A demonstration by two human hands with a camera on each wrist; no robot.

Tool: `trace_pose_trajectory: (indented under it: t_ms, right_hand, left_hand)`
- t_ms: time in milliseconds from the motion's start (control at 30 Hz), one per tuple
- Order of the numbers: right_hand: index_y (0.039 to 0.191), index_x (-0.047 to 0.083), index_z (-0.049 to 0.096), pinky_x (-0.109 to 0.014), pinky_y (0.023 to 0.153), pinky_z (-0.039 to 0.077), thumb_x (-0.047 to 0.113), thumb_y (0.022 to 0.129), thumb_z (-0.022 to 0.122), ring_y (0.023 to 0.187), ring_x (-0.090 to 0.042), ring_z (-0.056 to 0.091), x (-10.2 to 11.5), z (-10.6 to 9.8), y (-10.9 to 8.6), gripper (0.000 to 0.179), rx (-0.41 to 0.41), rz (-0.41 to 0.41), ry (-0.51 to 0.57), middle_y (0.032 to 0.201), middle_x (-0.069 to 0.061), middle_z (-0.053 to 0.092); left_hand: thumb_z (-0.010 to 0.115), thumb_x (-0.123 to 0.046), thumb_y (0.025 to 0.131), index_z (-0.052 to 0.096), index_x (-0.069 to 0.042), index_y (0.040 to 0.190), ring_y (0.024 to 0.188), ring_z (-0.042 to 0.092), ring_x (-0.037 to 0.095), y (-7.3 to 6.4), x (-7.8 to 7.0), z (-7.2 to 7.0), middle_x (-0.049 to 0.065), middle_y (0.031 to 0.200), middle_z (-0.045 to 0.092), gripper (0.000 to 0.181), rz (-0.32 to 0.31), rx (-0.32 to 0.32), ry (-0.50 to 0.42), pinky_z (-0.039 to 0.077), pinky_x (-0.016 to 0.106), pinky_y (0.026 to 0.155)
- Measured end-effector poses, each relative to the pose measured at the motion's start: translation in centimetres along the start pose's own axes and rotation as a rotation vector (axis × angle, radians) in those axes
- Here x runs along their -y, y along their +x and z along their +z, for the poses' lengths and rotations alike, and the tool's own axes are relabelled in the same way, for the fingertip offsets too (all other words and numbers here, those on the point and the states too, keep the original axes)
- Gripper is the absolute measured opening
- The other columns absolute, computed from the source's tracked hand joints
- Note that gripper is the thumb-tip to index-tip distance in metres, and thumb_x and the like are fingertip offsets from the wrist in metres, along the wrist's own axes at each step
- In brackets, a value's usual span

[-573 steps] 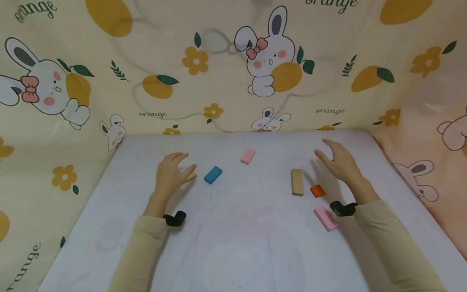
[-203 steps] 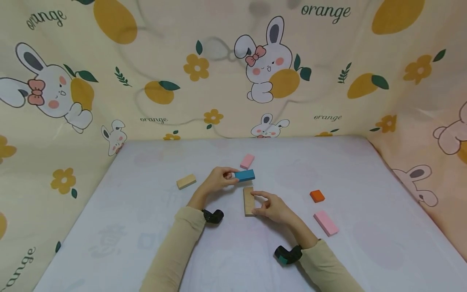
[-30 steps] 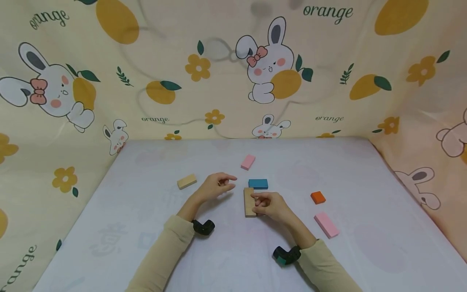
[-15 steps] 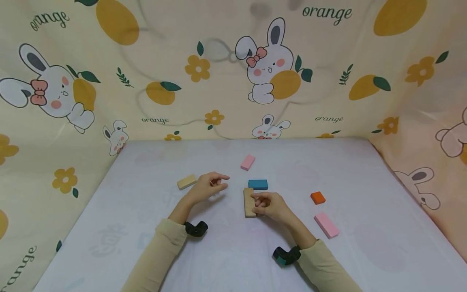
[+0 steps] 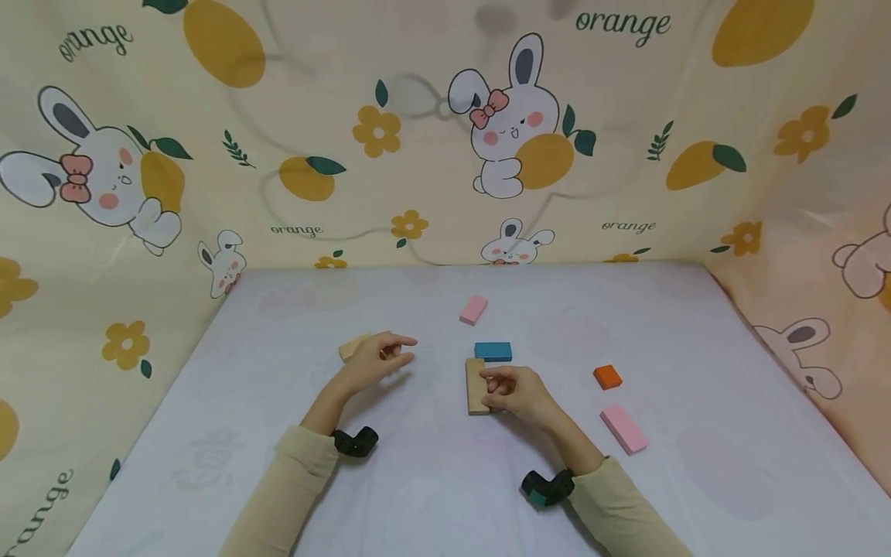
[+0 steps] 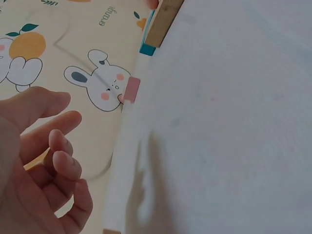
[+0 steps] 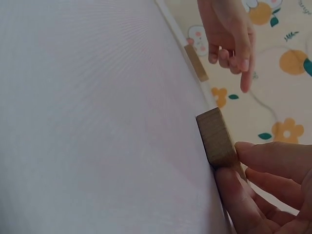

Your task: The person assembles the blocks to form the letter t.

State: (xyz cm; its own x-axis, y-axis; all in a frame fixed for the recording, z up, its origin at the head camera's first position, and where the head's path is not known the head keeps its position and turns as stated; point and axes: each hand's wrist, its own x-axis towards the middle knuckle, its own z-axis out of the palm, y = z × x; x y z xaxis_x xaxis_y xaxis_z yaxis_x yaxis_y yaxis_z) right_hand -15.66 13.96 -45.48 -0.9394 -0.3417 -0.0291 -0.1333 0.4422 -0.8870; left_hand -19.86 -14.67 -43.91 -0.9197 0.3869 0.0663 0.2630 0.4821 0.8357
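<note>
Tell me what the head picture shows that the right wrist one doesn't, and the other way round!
Only the head view shows the blue block, orange block, farther pink block, nearer pink block, tan sleeves and black wrist cameras.

Only the right wrist view shows the wood grain close up on one face of the held wooden block.

Both share that block, the right hand pinching it, the left hand, a second wooden block, the white tabletop and the bunny-print cloth.
</note>
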Motion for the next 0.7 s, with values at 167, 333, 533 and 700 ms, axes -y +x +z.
trace_pose_trajectory:
  t_ms: [167, 333, 533, 700]
  right_hand:
    - [0.116, -0.014, 0.062, -0.011, 0.057, 0.045, -0.001, 0.079, 0.073, 0.069, -0.006, 0.053, 0.0, -0.1, 0.0, 0.041, 0.01, -0.002, 0.024, 0.087, -0.024, 0.065]
    - [0.117, -0.013, 0.061, -0.011, 0.058, 0.045, -0.001, 0.079, 0.073, 0.07, -0.006, 0.053, -0.1, -0.1, 0.0, 0.041, 0.017, 0.005, 0.033, 0.088, -0.024, 0.065]
    - [0.117, -0.013, 0.061, -0.012, 0.058, 0.046, -0.002, 0.079, 0.073, 0.069, -0.006, 0.054, -0.3, -0.1, 0.1, 0.041, 0.019, 0.017, 0.034, 0.088, -0.024, 0.065]
    - [0.117, -0.013, 0.061, -0.012, 0.058, 0.046, -0.001, 0.079, 0.073, 0.069, -0.007, 0.054, -0.2, -0.1, 0.1, 0.042, 0.018, 0.019, 0.038, 0.089, -0.025, 0.066]
  left_hand:
    - [0.066, -0.013, 0.09, 0.066, 0.004, 0.117, 0.071, 0.048, 0.007, -0.3, 0.4, -0.5, 0.007, 0.081, 0.054, 0.032, 0.024, -0.035, 0.028, 0.042, 0.017, 0.063]
    - [0.068, -0.016, 0.089, 0.067, 0.001, 0.117, 0.07, 0.048, 0.006, -0.8, 0.8, -1.1, 0.008, 0.083, 0.055, 0.033, 0.013, -0.078, 0.05, 0.042, 0.017, 0.062]
    - [0.068, -0.012, 0.088, 0.066, 0.004, 0.117, 0.068, 0.046, 0.005, -1.2, 1.6, -2.1, 0.011, 0.082, 0.055, 0.033, 0.007, -0.133, 0.045, 0.04, 0.016, 0.06]
    - [0.068, -0.011, 0.088, 0.066, 0.005, 0.117, 0.067, 0.046, 0.002, -1.5, 2.3, -3.0, 0.009, 0.082, 0.055, 0.032, 0.005, -0.173, 0.06, 0.04, 0.015, 0.06]
